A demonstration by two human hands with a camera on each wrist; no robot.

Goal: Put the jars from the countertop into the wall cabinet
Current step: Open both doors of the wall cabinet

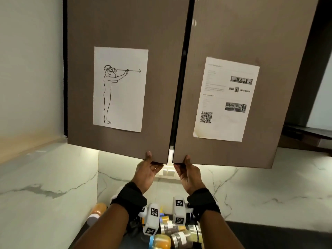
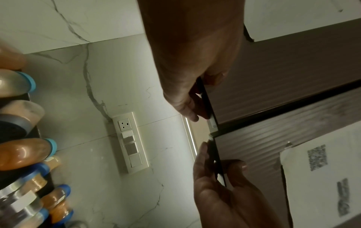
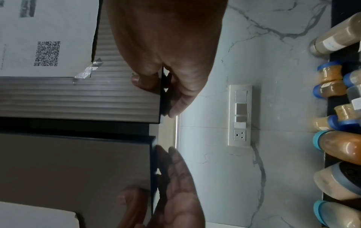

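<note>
Two taped paper sheets hang on the wall cabinet's shut doors. My left hand and right hand each pinch a door's bottom edge. The jars crowd the countertop below my wrists.

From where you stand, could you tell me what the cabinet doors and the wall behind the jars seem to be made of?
Cabinet doors: probably wood-effect laminate board, matt brown, with fine horizontal grain lines and a dark edge band.
Wall: looks like polished marble or marble-look tile, white with grey veins and visible joints.
</note>
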